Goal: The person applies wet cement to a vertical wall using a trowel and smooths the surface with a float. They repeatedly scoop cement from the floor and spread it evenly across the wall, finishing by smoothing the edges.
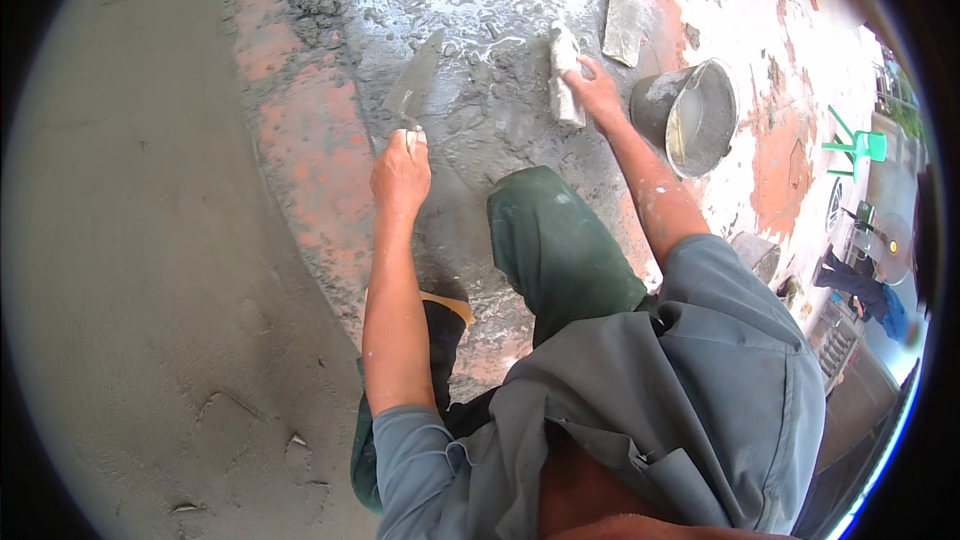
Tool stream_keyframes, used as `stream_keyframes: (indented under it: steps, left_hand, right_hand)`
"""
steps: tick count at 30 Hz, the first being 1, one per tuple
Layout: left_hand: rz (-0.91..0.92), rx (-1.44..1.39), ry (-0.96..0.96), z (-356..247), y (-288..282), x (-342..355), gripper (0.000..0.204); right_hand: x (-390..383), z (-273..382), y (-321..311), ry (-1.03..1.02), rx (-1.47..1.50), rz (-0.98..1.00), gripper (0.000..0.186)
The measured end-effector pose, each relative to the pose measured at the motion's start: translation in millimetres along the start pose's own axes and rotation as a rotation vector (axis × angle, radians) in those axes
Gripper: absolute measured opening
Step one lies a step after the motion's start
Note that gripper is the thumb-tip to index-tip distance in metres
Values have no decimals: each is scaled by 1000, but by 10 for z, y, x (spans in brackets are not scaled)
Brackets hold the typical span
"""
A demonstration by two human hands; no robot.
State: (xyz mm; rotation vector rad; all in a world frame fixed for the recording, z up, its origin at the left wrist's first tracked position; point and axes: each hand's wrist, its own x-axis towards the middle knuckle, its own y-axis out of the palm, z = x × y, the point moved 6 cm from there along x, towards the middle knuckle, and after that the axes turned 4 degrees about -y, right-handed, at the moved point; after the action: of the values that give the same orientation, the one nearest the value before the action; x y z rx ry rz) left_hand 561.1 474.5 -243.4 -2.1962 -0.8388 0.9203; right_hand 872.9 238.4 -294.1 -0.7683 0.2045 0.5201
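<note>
My left hand (401, 175) is closed around the handle of a trowel (416, 77). The trowel's grey pointed blade angles away from me over wet mortar (480, 70). Farther right, the fingers of my right hand (596, 92) grip a long, narrow, pale block (564, 80) smeared with mortar; its exact kind I cannot make out. That block lies along the wet patch, where whitish watery streaks show. A dark bucket (684, 115) with some grey matter inside stands just right of my right hand.
A flat grey slab piece (625, 27) lies beyond the bucket. Smooth grey screed (150, 240) spreads across the left, bordered by a rough reddish strip (310, 160). My green-trousered knee (560, 230) is between my arms. At far right are a green chair (858, 148), a fan (890, 245) and another person (865, 290).
</note>
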Motion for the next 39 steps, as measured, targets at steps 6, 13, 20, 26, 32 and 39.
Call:
stream_keyframes:
  steps: [6,13,20,26,32,39]
  left_hand:
    - [80,27,151,-29,378,7,32]
    - [301,153,488,-496,1042,109,31]
    - [475,-651,-306,-543,322,-92,37]
    - [228,-578,24,-1019,-631,-359,31]
    - [-7,-235,278,-1727,-948,-1068,28]
    - [-212,-337,490,-2083,-1513,-1738,33]
  right_hand:
    - [-180,-324,-106,367,552,164,46]
    - [-432,112,737,319,644,300,43]
    - [-527,657,427,-16,1008,386,53]
    - [-633,762,22,137,1460,393,57]
    - [-673,1305,232,133,1618,486,53]
    - [-919,1703,39,77,1825,546,54]
